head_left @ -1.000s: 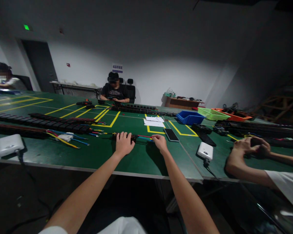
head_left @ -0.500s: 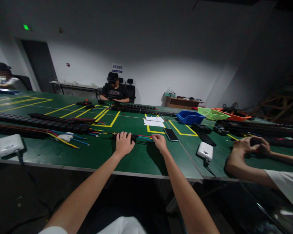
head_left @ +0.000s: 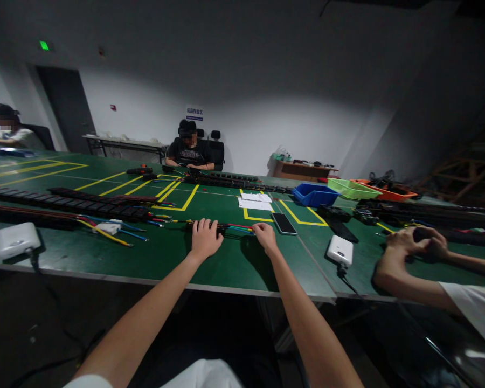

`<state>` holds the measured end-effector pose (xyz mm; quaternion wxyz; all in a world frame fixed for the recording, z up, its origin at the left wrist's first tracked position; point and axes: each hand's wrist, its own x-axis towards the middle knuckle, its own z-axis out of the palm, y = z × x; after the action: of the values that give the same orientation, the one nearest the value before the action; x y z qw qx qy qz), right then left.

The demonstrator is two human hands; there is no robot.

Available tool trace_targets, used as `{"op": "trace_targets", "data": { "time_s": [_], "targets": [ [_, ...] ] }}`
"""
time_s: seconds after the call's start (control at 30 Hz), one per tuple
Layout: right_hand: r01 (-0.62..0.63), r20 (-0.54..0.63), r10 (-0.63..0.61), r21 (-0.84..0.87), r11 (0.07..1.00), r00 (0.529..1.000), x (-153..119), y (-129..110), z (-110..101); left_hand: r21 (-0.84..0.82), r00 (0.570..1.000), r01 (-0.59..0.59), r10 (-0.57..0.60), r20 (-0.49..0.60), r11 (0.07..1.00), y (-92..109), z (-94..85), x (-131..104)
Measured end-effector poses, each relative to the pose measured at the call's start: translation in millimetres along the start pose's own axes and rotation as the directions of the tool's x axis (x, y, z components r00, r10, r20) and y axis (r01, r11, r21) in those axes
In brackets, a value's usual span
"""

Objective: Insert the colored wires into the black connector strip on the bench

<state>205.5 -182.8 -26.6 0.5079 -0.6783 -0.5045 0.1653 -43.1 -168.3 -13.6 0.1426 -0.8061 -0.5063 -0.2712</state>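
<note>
My left hand [head_left: 206, 237] lies over a short black piece [head_left: 221, 228], perhaps a length of cable chain, gripping it against the green table. A bundle of red, blue and yellow wires [head_left: 238, 228] runs out of its right end. The wire ends are pinched between the fingertips of my right hand [head_left: 265, 237], and the exact grip is hidden. On the left of the black piece, thin leads extend toward a long black cable chain [head_left: 105, 207]. Loose wires with ring terminals [head_left: 133, 237] lie left of my left hand.
A phone [head_left: 283, 223] and white papers [head_left: 255, 201] lie beyond my right hand. White boxes with cords [head_left: 340, 251] stand on both sides. Blue [head_left: 313, 195], green [head_left: 353, 188] and orange bins are at the far right. A co-worker's hands [head_left: 418, 242] work at the right.
</note>
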Motion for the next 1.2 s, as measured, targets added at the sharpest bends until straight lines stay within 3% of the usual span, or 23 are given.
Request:
{"op": "trace_targets", "data": {
  "time_s": [0.3,0.73,1.2],
  "targets": [
    [0.013,0.013,-0.014,0.07,0.997,1.0,-2.0,-0.8,-0.2,-0.041,1.0,0.003,-0.002,0.004,0.999,-0.4,-0.7,-0.1],
    [0.025,0.033,-0.026,0.042,0.999,0.999,-1.9,0.9,0.1,-0.03,1.0,-0.002,0.002,0.002,1.0,-1.0,-0.1,-0.2],
    [0.018,0.043,-0.014,-0.082,0.996,0.999,-1.9,-3.3,-1.7,-0.037,1.0,-0.003,0.002,-0.009,0.999,-1.2,1.6,-0.3]
  ]
}}
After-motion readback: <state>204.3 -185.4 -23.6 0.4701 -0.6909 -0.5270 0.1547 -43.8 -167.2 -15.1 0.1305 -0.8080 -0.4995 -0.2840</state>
